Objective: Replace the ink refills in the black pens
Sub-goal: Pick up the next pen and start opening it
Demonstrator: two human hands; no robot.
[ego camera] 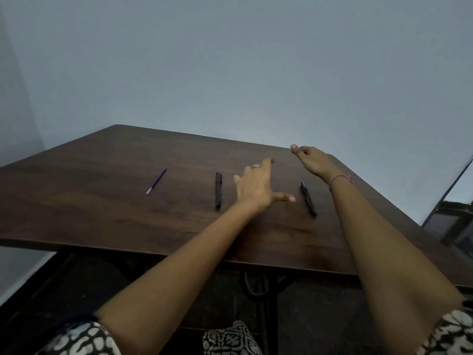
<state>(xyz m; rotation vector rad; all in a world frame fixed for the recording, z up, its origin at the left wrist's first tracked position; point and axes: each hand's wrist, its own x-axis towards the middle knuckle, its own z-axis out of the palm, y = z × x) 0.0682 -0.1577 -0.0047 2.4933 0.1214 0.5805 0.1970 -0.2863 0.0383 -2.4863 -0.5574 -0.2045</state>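
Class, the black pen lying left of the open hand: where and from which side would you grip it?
Pinch the black pen mid-barrel from above, across its width: it lies flat on the table, its length running away from the person.

Dark wooden table [102,180] — blue-grey wall [230,60]

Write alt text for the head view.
Two bare arms reach over a dark wooden table: the left hand spreads open between two black pens, the right hand hovers loosely curled, empty. A thin blue refill lies farther left.
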